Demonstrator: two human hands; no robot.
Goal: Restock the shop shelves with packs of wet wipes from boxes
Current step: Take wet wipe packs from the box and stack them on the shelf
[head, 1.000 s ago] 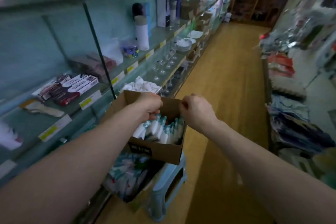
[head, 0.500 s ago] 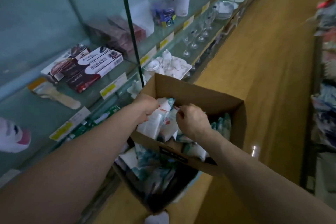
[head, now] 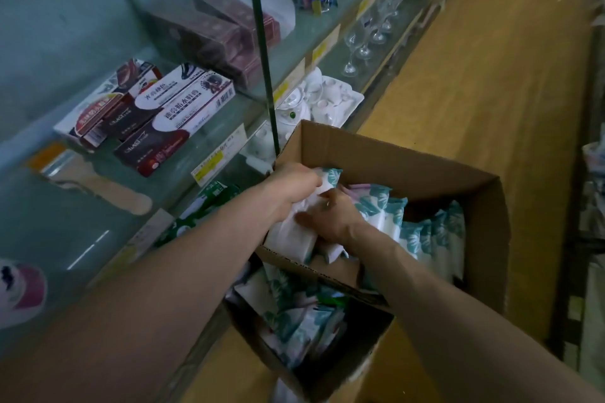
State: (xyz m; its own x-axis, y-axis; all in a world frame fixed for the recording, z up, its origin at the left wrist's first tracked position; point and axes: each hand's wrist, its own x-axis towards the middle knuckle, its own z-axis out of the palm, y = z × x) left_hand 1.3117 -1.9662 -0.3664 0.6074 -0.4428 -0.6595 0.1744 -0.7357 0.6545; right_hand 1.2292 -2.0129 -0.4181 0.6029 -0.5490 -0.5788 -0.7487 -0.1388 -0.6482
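Both hands are in the upper box [head: 376, 154]. The left hand [head: 294, 186] clasps a white pack [head: 288, 237] from above. The right hand [head: 330, 222] grasps it from the 3 o'clock side, thumb across its face. The pack's long axis runs from 7 to 1 o'clock, leaf-printed end toward 1. More packs [head: 425, 239] stand on edge at 3 o'clock.

Cardboard box [head: 393, 154] walls and a green upright [head: 262, 52] hem the left; the aisle floor [head: 491, 75] lies open.
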